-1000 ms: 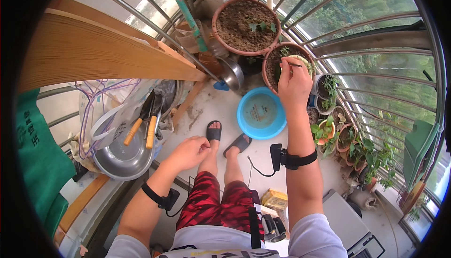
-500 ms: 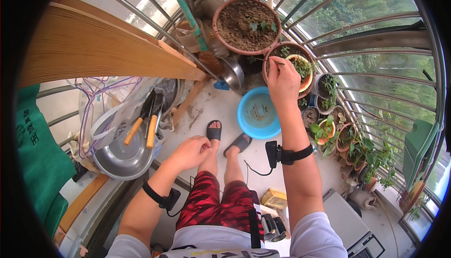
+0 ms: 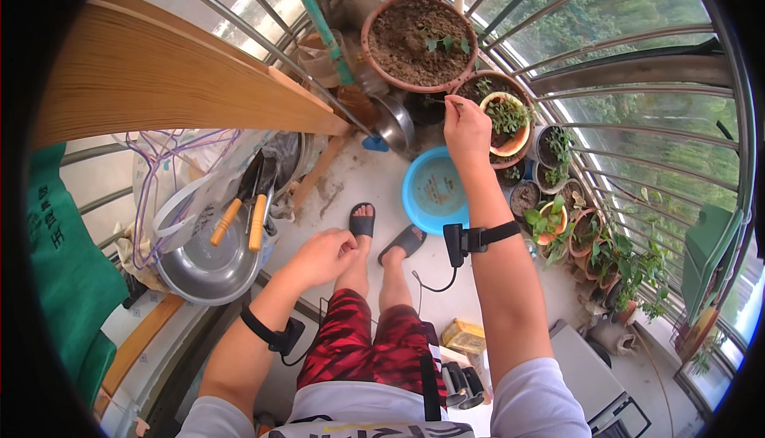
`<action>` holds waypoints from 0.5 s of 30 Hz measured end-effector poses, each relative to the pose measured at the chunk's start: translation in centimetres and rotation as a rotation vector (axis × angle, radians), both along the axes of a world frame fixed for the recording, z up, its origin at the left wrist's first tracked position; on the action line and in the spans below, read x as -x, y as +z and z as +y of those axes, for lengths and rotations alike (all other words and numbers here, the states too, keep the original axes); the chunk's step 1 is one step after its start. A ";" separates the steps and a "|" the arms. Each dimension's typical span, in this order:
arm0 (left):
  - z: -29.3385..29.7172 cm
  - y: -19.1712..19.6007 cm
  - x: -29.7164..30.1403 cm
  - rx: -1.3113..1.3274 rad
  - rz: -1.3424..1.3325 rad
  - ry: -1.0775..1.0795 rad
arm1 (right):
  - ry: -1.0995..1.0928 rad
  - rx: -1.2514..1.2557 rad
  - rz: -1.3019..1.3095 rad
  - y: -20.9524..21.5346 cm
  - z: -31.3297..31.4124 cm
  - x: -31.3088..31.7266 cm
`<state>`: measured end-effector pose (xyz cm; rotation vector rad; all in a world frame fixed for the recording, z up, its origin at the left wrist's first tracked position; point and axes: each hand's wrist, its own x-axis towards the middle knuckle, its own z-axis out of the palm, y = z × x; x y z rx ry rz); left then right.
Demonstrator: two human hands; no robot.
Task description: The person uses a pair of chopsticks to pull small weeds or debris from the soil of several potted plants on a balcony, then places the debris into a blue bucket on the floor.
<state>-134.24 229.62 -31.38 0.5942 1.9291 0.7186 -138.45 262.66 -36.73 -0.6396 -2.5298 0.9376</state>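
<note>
"What do the containers hold?"

"A broad reddish pot (image 3: 420, 89) at top centre bears brown soil (image 3: 402, 47) and a leafy sprig (image 3: 446, 43). Just below and right, a second pot (image 3: 524, 149) shows soil around a small pale-rimmed pot (image 3: 510, 148) of dense greenery (image 3: 506, 117). A blue basin (image 3: 409, 191) sits on the floor at centre; whether water covers its bottom, I cannot tell."

"And the fingers?"

"Right of upper centre, the right hand (image 3: 468, 131) pinches a thin dark stick (image 3: 440, 102) between closed fingertips (image 3: 453, 105), the stick pointing left below the broad pot's rim. Left of centre, the left hand (image 3: 325, 256) curls loosely closed; its palm is hidden, so its contents cannot be told."
</note>
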 end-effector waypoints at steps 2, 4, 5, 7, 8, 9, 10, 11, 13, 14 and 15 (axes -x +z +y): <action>0.0 0.1 0.1 -0.027 0.004 0.005 | 0.020 -0.022 0.086 -0.5 0.3 0.4; 0.1 0.2 0.1 -0.023 0.000 0.004 | 0.008 -0.014 0.168 -0.9 0.3 0.6; 0.1 0.1 0.1 -0.025 0.007 0.008 | 0.006 -0.017 0.185 -1.2 0.1 0.5; 0.1 0.0 0.1 -0.014 0.006 0.010 | 0.037 0.044 0.033 -2.0 -0.4 0.7; 0.1 -0.1 0.0 0.000 -0.012 0.004 | 0.045 0.079 -0.077 -2.5 -0.7 0.6; 0.0 -0.1 -0.1 -0.005 -0.012 0.002 | 0.062 0.060 -0.137 -3.1 -0.7 0.6; -0.1 -0.1 -0.1 -0.001 -0.008 0.000 | 0.064 0.008 -0.017 -3.7 -0.6 0.9; -0.2 -0.1 -0.2 0.009 -0.013 0.002 | 0.055 -0.024 0.045 -4.2 -0.5 0.9; -0.4 -0.1 -0.2 0.007 -0.032 0.022 | 0.019 -0.044 0.163 -5.2 -0.5 0.7; -0.4 -0.1 -0.2 0.007 -0.028 0.047 | 0.029 -0.012 0.027 -5.5 -0.3 0.7; -0.4 -0.2 -0.2 0.026 -0.042 0.022 | 0.039 0.007 -0.110 -5.7 -0.2 0.8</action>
